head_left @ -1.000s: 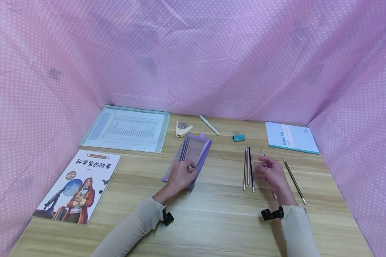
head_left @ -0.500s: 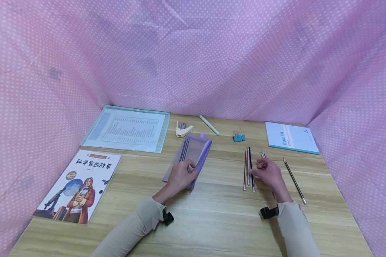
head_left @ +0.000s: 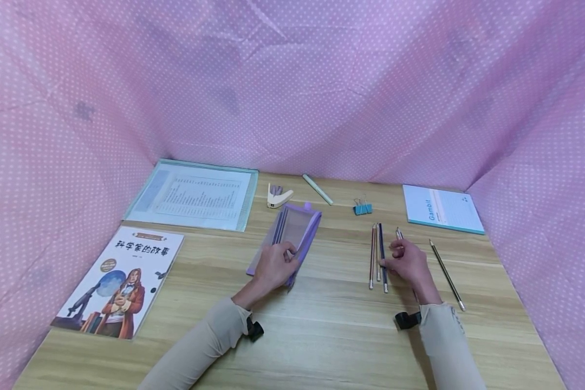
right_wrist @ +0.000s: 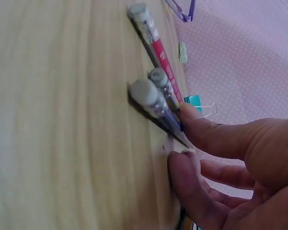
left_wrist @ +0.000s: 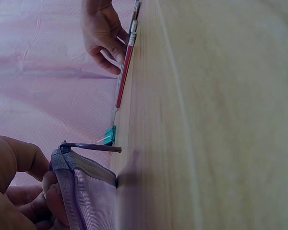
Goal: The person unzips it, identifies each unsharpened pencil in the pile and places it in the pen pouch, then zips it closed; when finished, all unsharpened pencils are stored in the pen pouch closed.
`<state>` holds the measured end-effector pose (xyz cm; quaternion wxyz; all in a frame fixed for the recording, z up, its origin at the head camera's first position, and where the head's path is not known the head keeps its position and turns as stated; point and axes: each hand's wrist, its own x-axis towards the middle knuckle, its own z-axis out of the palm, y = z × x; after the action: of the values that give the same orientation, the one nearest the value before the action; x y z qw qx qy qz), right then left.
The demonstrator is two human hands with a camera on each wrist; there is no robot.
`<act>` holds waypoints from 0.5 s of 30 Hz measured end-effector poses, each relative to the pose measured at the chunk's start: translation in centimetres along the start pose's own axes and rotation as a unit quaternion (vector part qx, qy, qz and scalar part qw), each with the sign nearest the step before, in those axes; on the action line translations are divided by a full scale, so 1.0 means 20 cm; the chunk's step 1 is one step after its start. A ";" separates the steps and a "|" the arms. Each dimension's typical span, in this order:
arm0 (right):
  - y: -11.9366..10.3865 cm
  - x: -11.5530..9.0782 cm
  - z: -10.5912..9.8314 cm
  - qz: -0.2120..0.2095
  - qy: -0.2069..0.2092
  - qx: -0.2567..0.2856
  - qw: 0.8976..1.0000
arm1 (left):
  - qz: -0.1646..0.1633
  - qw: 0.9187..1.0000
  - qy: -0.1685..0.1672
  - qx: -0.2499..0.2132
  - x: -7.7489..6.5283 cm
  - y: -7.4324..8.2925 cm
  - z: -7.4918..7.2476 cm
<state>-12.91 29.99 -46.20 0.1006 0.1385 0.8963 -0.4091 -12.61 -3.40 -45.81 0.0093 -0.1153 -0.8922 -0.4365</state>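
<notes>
With curled fingers, my left hand (head_left: pixel 275 265) pinches the near end of a purple mesh pencil case (head_left: pixel 296 222). A zipper pull (left_wrist: pixel 91 146) sticks out from the case's corner in the left wrist view. My right hand (head_left: pixel 411 265) is low over the table, its thumb on a dark blue pencil (right_wrist: pixel 156 101) and its index finger bent on the other side. Left of it lie a thinner pale pencil (head_left: pixel 377 244) and a red pencil (head_left: pixel 372 257). Another pencil (head_left: pixel 398 233) runs beneath the right hand, mostly hidden. Farther right lies a black pencil (head_left: pixel 446 273).
Behind the case are a stapler-like cream tool (head_left: pixel 278 199), a pale green pen (head_left: pixel 317 189) and a teal binder clip (head_left: pixel 362 208). A notebook (head_left: pixel 441 208) lies back right. A document folder (head_left: pixel 195 195) and an illustrated book (head_left: pixel 122 284) lie left. Pink dotted cloth surrounds the table.
My right hand has moved left and lower, bringing its thumb onto the dark blue pencil, which has shifted very slightly along with the pale one. The left hand keeps its hold on the case.
</notes>
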 end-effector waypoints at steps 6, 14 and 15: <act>0.01 0.00 -0.01 -0.010 0.003 -0.023 1.000 | -0.003 1.000 -0.002 -0.003 0.00 0.00 0.00; -0.02 -0.01 -0.03 -0.013 -0.022 -0.082 0.996 | -0.002 1.000 -0.002 -0.002 0.00 0.00 0.00; -0.03 -0.01 -0.03 -0.016 -0.026 -0.093 0.995 | -0.001 1.000 -0.002 -0.001 0.00 0.00 0.00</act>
<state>-12.98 30.09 -45.39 0.1300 0.1032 0.9297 -0.3289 -12.55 -3.38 -45.80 0.0065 -0.1154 -0.8920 -0.4370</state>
